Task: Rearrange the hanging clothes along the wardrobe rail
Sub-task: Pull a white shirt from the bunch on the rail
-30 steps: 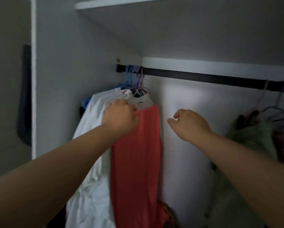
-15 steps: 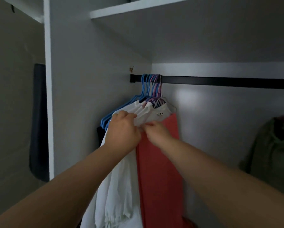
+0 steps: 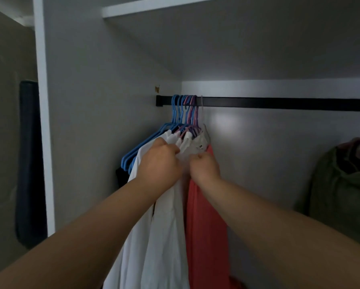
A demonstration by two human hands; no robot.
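Both bare arms reach forward and upward, and they come close together at the hands. The left hand [image 3: 159, 163] shows its back to the camera, with the fingers [image 3: 170, 147] curled and closed on white cloth. The right hand [image 3: 205, 166] is just beside it, almost touching, also with curled fingers that pinch the cloth. Both wrists are nearly straight.

You see matt black rail [image 3: 279, 103]; smooth plastic hangers [image 3: 183, 113], blue and pink; soft white cloth shirts [image 3: 160, 226]; ribbed coral cloth garment [image 3: 208, 226]; matt white wardrobe wall [image 3: 104, 101].
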